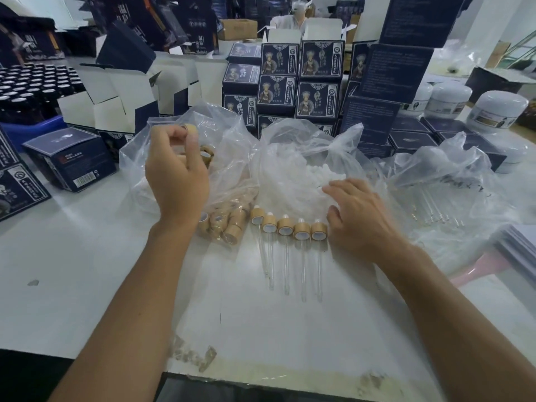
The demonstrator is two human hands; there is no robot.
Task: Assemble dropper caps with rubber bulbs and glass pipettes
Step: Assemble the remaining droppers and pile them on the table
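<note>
My left hand (177, 172) is raised over a clear plastic bag of bamboo caps (229, 227) and pinches one bamboo cap (190, 131) between thumb and fingertips. My right hand (356, 216) lies flat, fingers straight, on the edge of a clear bag of white rubber bulbs (316, 172). Between my hands, several finished droppers (285, 227) lie in a row on the white table (87, 271), bamboo collars away from me and glass pipettes pointing toward me. Loose glass pipettes (435, 210) lie in a third bag on the right.
Stacks of dark blue printed cartons (298, 82) stand behind the bags. Open white-lined boxes (116, 94) and a tray of dark bottles (32, 88) fill the back left. White jars (496, 111) stand at the back right. A pink object (481, 268) and paper stack (519, 250) lie at right.
</note>
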